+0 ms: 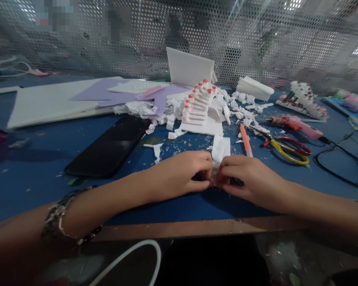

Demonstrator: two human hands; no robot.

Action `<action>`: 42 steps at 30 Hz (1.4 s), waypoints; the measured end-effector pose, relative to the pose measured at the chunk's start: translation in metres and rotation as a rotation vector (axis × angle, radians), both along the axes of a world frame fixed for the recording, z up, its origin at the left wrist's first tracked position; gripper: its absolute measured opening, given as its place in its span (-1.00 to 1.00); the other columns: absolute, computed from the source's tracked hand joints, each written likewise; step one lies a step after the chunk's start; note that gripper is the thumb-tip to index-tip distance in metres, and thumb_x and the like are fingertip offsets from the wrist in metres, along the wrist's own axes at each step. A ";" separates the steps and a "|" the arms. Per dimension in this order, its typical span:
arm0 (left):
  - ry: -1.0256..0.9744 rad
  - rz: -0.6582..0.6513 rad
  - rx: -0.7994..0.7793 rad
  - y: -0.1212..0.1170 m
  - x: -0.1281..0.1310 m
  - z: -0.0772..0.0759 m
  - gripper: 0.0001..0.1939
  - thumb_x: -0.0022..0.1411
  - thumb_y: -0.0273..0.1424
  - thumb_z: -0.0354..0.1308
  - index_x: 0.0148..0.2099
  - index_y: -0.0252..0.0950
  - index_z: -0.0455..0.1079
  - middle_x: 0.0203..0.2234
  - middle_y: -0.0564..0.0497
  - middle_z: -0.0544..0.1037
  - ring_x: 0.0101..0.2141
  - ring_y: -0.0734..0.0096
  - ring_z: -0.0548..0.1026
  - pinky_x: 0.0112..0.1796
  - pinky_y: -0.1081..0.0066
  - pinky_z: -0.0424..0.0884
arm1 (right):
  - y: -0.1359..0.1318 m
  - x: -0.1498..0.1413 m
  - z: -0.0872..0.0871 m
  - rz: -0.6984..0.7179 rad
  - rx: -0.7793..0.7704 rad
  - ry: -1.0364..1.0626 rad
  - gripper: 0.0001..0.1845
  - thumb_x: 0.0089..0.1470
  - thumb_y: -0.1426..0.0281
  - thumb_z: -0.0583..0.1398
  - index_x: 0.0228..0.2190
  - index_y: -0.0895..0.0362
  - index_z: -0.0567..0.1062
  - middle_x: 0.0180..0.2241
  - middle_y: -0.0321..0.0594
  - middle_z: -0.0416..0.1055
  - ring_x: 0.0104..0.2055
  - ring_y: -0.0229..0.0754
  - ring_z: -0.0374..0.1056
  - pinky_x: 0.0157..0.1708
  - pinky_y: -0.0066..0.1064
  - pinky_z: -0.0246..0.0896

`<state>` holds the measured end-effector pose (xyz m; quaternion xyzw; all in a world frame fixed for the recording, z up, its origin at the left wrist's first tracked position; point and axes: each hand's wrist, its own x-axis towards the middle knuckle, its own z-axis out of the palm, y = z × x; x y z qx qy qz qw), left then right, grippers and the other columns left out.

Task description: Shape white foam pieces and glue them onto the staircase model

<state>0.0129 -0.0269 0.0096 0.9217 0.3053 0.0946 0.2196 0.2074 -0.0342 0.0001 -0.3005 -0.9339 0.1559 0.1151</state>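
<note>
Near the front edge of the blue table, my left hand and my right hand pinch a white paper strip between them. Its far end stands out beyond my fingertips; the near end is hidden by them. Just past the strip stands a small white staircase model with red-tipped posts along both sides, on a white base. An orange pen-like tool lies right beside my right hand. Scissors with one red and one yellow handle rest farther right.
A black phone lies on the left. Behind it are white boards and purple sheets. White paper scraps surround the model. At right are a pink glue gun with a black cord and a white-and-red decorated piece.
</note>
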 end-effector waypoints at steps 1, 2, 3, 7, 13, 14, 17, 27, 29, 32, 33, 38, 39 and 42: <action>0.012 -0.006 0.020 -0.001 0.000 0.000 -0.91 0.13 -0.50 0.05 -0.43 -0.33 0.27 -0.43 0.06 0.36 -0.38 0.49 0.35 -0.35 0.54 0.23 | 0.000 0.000 0.000 -0.004 0.000 0.002 -0.86 0.04 0.44 0.08 -0.43 0.19 0.44 -0.39 -0.20 0.35 -0.31 -0.26 0.29 -0.31 -0.45 0.16; 0.021 -0.016 0.042 -0.001 -0.001 0.000 -0.92 0.13 -0.50 0.05 -0.42 -0.33 0.27 -0.43 0.06 0.36 -0.38 0.49 0.35 -0.36 0.54 0.22 | 0.001 -0.001 0.000 -0.008 -0.001 0.007 -0.87 0.04 0.45 0.09 -0.44 0.19 0.44 -0.39 -0.20 0.35 -0.32 -0.26 0.28 -0.32 -0.46 0.16; 0.028 -0.031 0.063 -0.002 -0.002 0.000 -0.94 0.14 -0.50 0.04 -0.40 -0.32 0.27 -0.43 0.06 0.36 -0.38 0.48 0.35 -0.37 0.54 0.22 | 0.001 -0.001 0.000 -0.016 -0.001 0.010 -0.88 0.03 0.45 0.09 -0.44 0.19 0.43 -0.40 -0.21 0.35 -0.33 -0.27 0.28 -0.33 -0.47 0.16; 0.071 -0.092 0.134 -0.002 -0.005 0.001 -0.93 0.16 -0.52 0.01 -0.32 -0.31 0.32 -0.34 0.03 0.39 -0.34 0.47 0.37 -0.34 0.53 0.23 | 0.002 -0.003 0.000 -0.028 0.035 0.012 -0.90 0.03 0.45 0.10 -0.47 0.20 0.40 -0.45 -0.24 0.35 -0.40 -0.30 0.26 -0.41 -0.50 0.12; 0.122 -0.211 0.341 0.001 -0.007 0.003 -0.83 0.19 -0.46 -0.01 -0.33 -0.30 0.41 -0.35 0.00 0.48 -0.33 0.39 0.40 -0.31 0.44 0.24 | 0.003 0.002 0.001 0.075 0.039 0.034 -0.88 0.05 0.45 0.09 -0.44 0.17 0.43 -0.42 -0.25 0.37 -0.36 -0.31 0.30 -0.35 -0.50 0.15; 0.123 -0.218 0.361 0.001 -0.007 0.003 -0.84 0.20 -0.43 0.00 -0.33 -0.29 0.41 -0.35 0.00 0.49 -0.33 0.38 0.40 -0.31 0.43 0.23 | 0.004 0.003 0.002 0.085 0.028 0.034 -0.89 0.04 0.45 0.10 -0.44 0.17 0.43 -0.41 -0.25 0.37 -0.35 -0.31 0.30 -0.35 -0.51 0.16; 0.114 -0.164 0.337 0.002 -0.006 -0.001 -0.84 0.17 -0.32 0.05 -0.30 -0.28 0.40 -0.36 0.02 0.49 -0.32 0.38 0.41 -0.31 0.44 0.23 | 0.005 0.003 0.005 0.086 -0.009 0.022 -0.91 0.03 0.46 0.12 -0.42 0.17 0.44 -0.38 -0.25 0.38 -0.34 -0.32 0.31 -0.33 -0.51 0.17; 0.059 -0.023 0.343 -0.006 0.003 -0.009 -0.83 0.17 -0.33 0.06 -0.37 -0.34 0.36 -0.44 0.02 0.42 -0.41 0.42 0.40 -0.39 0.49 0.24 | 0.003 -0.001 0.002 0.018 0.102 -0.077 -0.82 0.09 0.43 0.04 -0.43 0.23 0.40 -0.40 -0.17 0.32 -0.36 -0.25 0.26 -0.36 -0.44 0.17; 0.050 -0.017 0.327 -0.007 0.003 -0.010 -0.85 0.18 -0.36 0.05 -0.35 -0.34 0.35 -0.43 0.01 0.42 -0.40 0.43 0.39 -0.39 0.50 0.24 | 0.004 0.000 0.002 0.031 0.066 -0.054 -0.84 0.08 0.44 0.05 -0.44 0.23 0.40 -0.41 -0.18 0.32 -0.36 -0.27 0.26 -0.37 -0.46 0.17; 0.065 -0.032 0.333 -0.005 0.004 -0.011 -0.83 0.20 -0.36 0.02 -0.33 -0.34 0.36 -0.42 0.00 0.43 -0.39 0.42 0.39 -0.37 0.49 0.24 | 0.007 0.002 0.004 0.070 0.013 -0.023 -0.87 0.06 0.44 0.08 -0.44 0.21 0.40 -0.41 -0.20 0.32 -0.36 -0.30 0.26 -0.35 -0.48 0.16; 0.072 -0.035 0.345 -0.005 0.004 -0.012 -0.83 0.20 -0.36 0.01 -0.33 -0.34 0.36 -0.41 0.00 0.43 -0.39 0.41 0.40 -0.36 0.47 0.23 | 0.008 0.003 0.005 0.081 0.000 -0.017 -0.88 0.05 0.43 0.09 -0.43 0.21 0.40 -0.40 -0.21 0.32 -0.36 -0.31 0.26 -0.35 -0.49 0.16; -0.043 0.033 0.254 -0.001 0.002 -0.008 -0.90 0.17 -0.39 0.06 -0.35 -0.31 0.35 -0.44 0.05 0.44 -0.40 0.45 0.39 -0.35 0.48 0.21 | 0.010 0.006 0.008 0.087 0.023 0.002 -0.90 0.05 0.45 0.09 -0.39 0.20 0.41 -0.38 -0.22 0.34 -0.35 -0.32 0.28 -0.33 -0.50 0.16; -0.086 0.056 0.214 0.000 0.001 -0.007 -0.90 0.17 -0.40 0.07 -0.35 -0.31 0.34 -0.45 0.07 0.43 -0.41 0.48 0.38 -0.35 0.50 0.22 | 0.010 0.007 0.008 0.087 0.046 0.019 -0.88 0.07 0.45 0.08 -0.38 0.20 0.42 -0.38 -0.21 0.34 -0.34 -0.32 0.28 -0.33 -0.50 0.16; -0.173 0.096 0.144 0.000 0.000 -0.004 -0.91 0.17 -0.41 0.06 -0.37 -0.32 0.32 -0.49 0.09 0.41 -0.44 0.54 0.37 -0.37 0.56 0.23 | 0.011 0.008 0.009 0.092 0.105 0.056 -0.81 0.12 0.41 0.03 -0.35 0.19 0.43 -0.36 -0.20 0.34 -0.33 -0.32 0.28 -0.31 -0.50 0.15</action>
